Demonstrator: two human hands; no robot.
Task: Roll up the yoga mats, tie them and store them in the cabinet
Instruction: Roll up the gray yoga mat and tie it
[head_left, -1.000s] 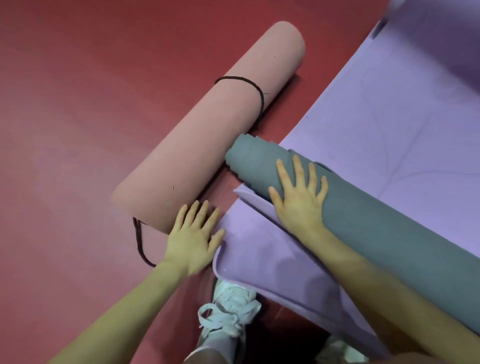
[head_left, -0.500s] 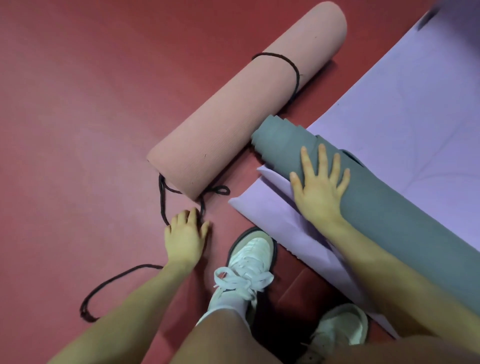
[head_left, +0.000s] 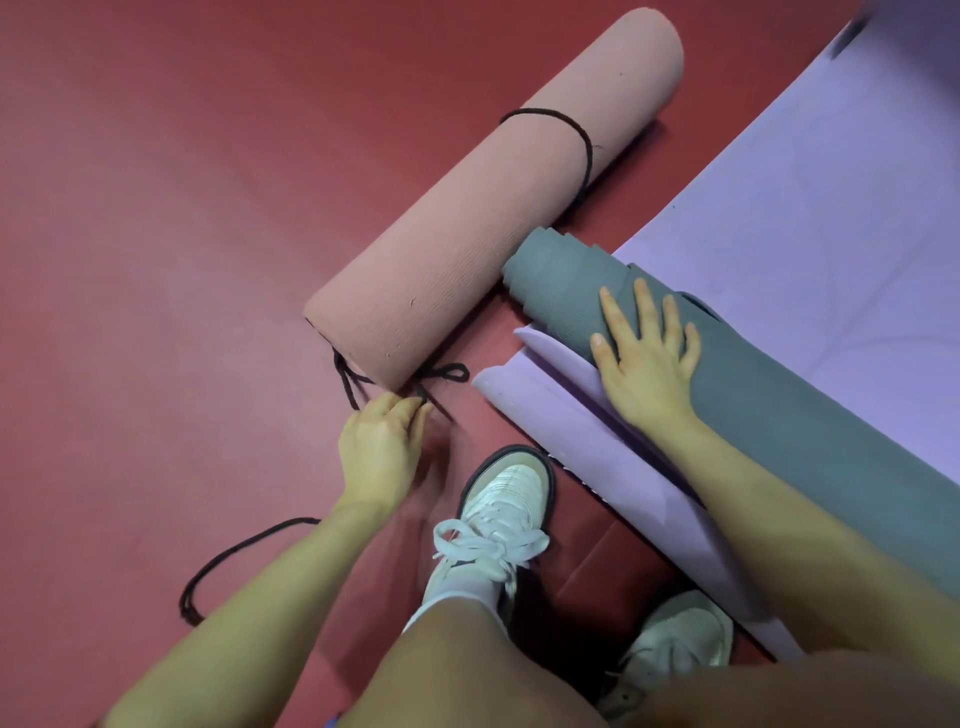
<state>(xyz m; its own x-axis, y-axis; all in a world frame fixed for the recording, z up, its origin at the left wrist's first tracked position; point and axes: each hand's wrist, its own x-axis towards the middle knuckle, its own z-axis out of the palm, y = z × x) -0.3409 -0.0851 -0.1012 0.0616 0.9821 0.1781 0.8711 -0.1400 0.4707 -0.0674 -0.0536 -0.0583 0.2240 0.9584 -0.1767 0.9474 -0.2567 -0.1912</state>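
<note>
Mats first — the pink roll (head_left: 493, 202) lies on the red floor (head_left: 156, 208), running diagonally, already bound by one black cord loop (head_left: 563, 130) near its far end. Just beside its near half lies the grey roll (head_left: 779, 415), resting on the flat purple mat (head_left: 831, 234) whose near edge curls up beneath it.

From the head view, the left hand (head_left: 382, 452) sits at the pink roll's near end, fingers curled and pinching the black cord (head_left: 353, 387) that comes round that end; a small bow-like loop (head_left: 447, 371) lies against the roll's end face, and a longer tail (head_left: 228, 566) trails over the floor behind the left forearm. The right hand (head_left: 644, 358) is spread flat, fingers straight, pressing on the grey roll near its end and gripping nothing.

The step in hand looks like tying the pink roll's second binding. To do it well, I would judge the cord should be drawn snug round the roll a little in from the end face — right at the rim it is likely to slip off. One hand alone will struggle to cinch a knot, yet lifting the right palm may let the grey roll spring open. A white shoe (head_left: 506, 493) stands just near the pink roll's end. No cabinet is in view.
</note>
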